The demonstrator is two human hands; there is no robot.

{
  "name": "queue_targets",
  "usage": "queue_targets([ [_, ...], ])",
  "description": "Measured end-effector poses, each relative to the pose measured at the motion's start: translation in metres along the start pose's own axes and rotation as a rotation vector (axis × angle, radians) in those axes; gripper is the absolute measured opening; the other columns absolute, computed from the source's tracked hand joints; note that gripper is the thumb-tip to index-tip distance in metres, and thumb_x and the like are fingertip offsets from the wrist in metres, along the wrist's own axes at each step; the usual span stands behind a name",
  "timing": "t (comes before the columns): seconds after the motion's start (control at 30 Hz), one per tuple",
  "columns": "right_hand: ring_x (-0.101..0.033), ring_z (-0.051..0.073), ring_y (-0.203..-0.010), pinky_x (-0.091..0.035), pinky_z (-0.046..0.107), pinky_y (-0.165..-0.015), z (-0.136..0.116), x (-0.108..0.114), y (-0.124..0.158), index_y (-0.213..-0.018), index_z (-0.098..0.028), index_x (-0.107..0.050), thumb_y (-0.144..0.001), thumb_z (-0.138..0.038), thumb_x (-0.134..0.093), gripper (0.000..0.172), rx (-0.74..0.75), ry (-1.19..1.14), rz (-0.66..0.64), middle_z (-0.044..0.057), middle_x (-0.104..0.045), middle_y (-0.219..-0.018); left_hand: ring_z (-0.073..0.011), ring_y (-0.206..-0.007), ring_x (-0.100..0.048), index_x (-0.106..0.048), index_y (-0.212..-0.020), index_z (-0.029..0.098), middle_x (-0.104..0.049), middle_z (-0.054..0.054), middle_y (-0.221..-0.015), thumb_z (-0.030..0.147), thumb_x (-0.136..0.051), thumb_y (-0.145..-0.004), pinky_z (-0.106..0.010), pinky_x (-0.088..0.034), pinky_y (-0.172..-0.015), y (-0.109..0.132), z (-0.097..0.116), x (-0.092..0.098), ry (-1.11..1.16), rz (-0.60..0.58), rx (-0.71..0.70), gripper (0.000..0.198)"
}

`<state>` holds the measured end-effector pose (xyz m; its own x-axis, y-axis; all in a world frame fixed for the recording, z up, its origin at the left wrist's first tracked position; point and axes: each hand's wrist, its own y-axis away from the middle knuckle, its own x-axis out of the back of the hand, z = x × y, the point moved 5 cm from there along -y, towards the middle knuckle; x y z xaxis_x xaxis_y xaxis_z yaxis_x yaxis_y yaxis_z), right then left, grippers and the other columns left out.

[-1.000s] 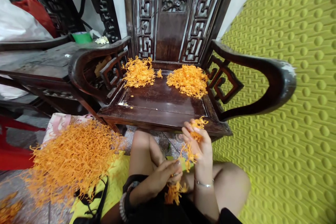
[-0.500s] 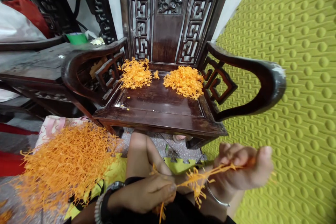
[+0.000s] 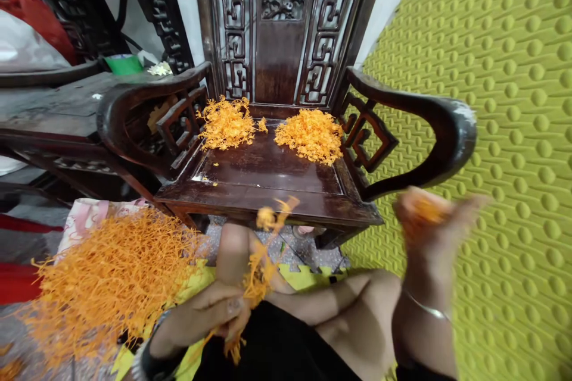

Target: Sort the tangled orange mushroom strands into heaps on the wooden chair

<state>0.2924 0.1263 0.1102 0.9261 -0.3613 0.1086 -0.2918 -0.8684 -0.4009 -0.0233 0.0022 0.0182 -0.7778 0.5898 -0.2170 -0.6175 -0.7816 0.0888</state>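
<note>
My left hand (image 3: 203, 314) is closed around a bundle of orange strands (image 3: 259, 268) that sticks up over my knee. My right hand (image 3: 431, 220), blurred by motion, is raised at the right beside the chair and pinches a small orange clump (image 3: 424, 209). In front of me stands a dark carved wooden armchair (image 3: 268, 190) with two orange heaps on its seat, a left heap (image 3: 227, 122) and a right heap (image 3: 309, 136). A large pile of orange strands (image 3: 107, 277) lies on the floor at my left.
A yellow-green bumpy foam mat (image 3: 500, 101) covers the right side. A dark low table (image 3: 53, 110) with a green container (image 3: 122, 63) stands at the left, behind it a white bag and a red bag (image 3: 40, 18). A pink-patterned bag (image 3: 89, 217) lies under the pile.
My right hand has pulled away to the right and upward, taking a small clump off the bundle. My left hand stays low with the remaining strands, which now stand up.
</note>
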Motion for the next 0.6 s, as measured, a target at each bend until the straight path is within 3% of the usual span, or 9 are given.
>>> queue_targets([
  [0.03, -0.037, 0.009, -0.042, -0.033, 0.023, -0.041, 0.007, -0.011, -0.016, -0.065, -0.018, -0.051, -0.095, -0.063, -0.020, 0.062, 0.030, 0.128, -0.013, -0.001, -0.044, -0.054, -0.0076, -0.045, -0.031, -0.048, -0.059, 0.016, -0.038, 0.002, -0.053, 0.060, -0.046, -0.088, -0.023, -0.023, -0.044, -0.004, 0.002, -0.004, 0.062, -0.016, -0.051, 0.052],
  [0.1, -0.043, 0.014, -0.048, -0.039, 0.027, -0.048, 0.027, -0.038, -0.050, -0.067, -0.021, -0.050, -0.094, -0.062, -0.002, 0.069, 0.079, 0.490, -0.065, 0.002, -0.047, -0.056, -0.0056, -0.041, -0.027, -0.051, -0.066, 0.015, -0.038, 0.002, -0.054, 0.062, -0.043, -0.088, -0.021, -0.018, -0.040, -0.016, 0.002, -0.008, 0.169, -0.033, -0.140, 0.053],
  [0.17, -0.055, 0.021, -0.066, -0.046, 0.034, -0.065, 0.053, -0.063, -0.081, -0.077, -0.019, -0.056, -0.095, -0.059, -0.018, 0.058, 0.072, 0.636, -0.099, 0.008, -0.058, -0.070, -0.0046, -0.040, -0.026, -0.052, -0.070, 0.014, -0.038, 0.003, -0.054, 0.058, -0.039, -0.092, -0.020, -0.018, -0.039, -0.029, 0.000, -0.010, 0.235, -0.035, -0.214, 0.051],
  [0.27, -0.060, 0.032, -0.088, -0.046, 0.046, -0.081, 0.095, -0.085, -0.110, -0.092, -0.014, -0.063, -0.088, -0.049, -0.047, 0.038, 0.026, 0.769, -0.178, 0.020, -0.064, -0.092, -0.0041, -0.038, -0.026, -0.049, -0.068, 0.015, -0.035, 0.005, -0.051, 0.053, -0.039, -0.094, -0.018, -0.018, -0.039, -0.048, 0.000, -0.009, 0.329, -0.056, -0.313, 0.047],
  [0.37, -0.053, 0.042, -0.111, -0.035, 0.062, -0.094, 0.120, -0.090, -0.110, -0.114, -0.011, -0.061, -0.080, -0.041, -0.060, 0.046, 0.007, 0.875, -0.232, 0.023, -0.063, -0.113, -0.0043, -0.036, -0.025, -0.046, -0.067, 0.016, -0.034, 0.006, -0.048, 0.048, -0.039, -0.096, -0.017, -0.020, -0.038, -0.061, 0.004, -0.006, 0.403, -0.105, -0.389, 0.044],
  [0.43, -0.039, 0.045, -0.127, -0.020, 0.071, -0.100, 0.114, -0.088, -0.096, -0.127, -0.013, -0.055, -0.078, -0.040, -0.063, 0.056, 0.079, 0.931, -0.215, 0.020, -0.061, -0.122, -0.0042, -0.036, -0.025, -0.046, -0.066, 0.016, -0.035, 0.006, -0.047, 0.045, -0.039, -0.096, -0.018, -0.021, -0.040, -0.066, 0.008, 0.001, 0.392, -0.106, -0.420, 0.043],
  [0.5, -0.034, 0.042, -0.133, -0.009, 0.073, -0.104, 0.088, -0.088, -0.069, -0.124, -0.016, -0.057, -0.080, -0.042, -0.062, 0.051, 0.232, 0.892, -0.132, 0.016, -0.061, -0.124, -0.0044, -0.037, -0.024, -0.045, -0.065, 0.015, -0.034, 0.006, -0.046, 0.045, -0.038, -0.097, -0.018, -0.021, -0.042, -0.068, 0.010, 0.010, 0.370, -0.073, -0.432, 0.044],
  [0.57, -0.046, 0.036, -0.124, -0.013, 0.068, -0.108, 0.049, -0.086, -0.029, -0.108, -0.019, -0.064, -0.084, -0.043, -0.058, 0.034, 0.388, 0.673, -0.044, 0.012, -0.064, -0.120, -0.0047, -0.037, -0.023, -0.045, -0.062, 0.016, -0.032, 0.007, -0.044, 0.046, -0.039, -0.096, -0.019, -0.021, -0.041, -0.070, 0.013, 0.020, 0.361, -0.032, -0.448, 0.046],
  [0.6, -0.053, 0.031, -0.117, -0.025, 0.062, -0.108, 0.032, -0.088, -0.007, -0.105, -0.021, -0.065, -0.088, -0.041, -0.055, 0.028, 0.419, 0.482, -0.086, 0.010, -0.065, -0.116, -0.0049, -0.037, -0.022, -0.044, -0.060, 0.016, -0.031, 0.007, -0.043, 0.046, -0.040, -0.095, -0.019, -0.021, -0.041, -0.070, 0.015, 0.025, 0.356, -0.009, -0.460, 0.047],
])
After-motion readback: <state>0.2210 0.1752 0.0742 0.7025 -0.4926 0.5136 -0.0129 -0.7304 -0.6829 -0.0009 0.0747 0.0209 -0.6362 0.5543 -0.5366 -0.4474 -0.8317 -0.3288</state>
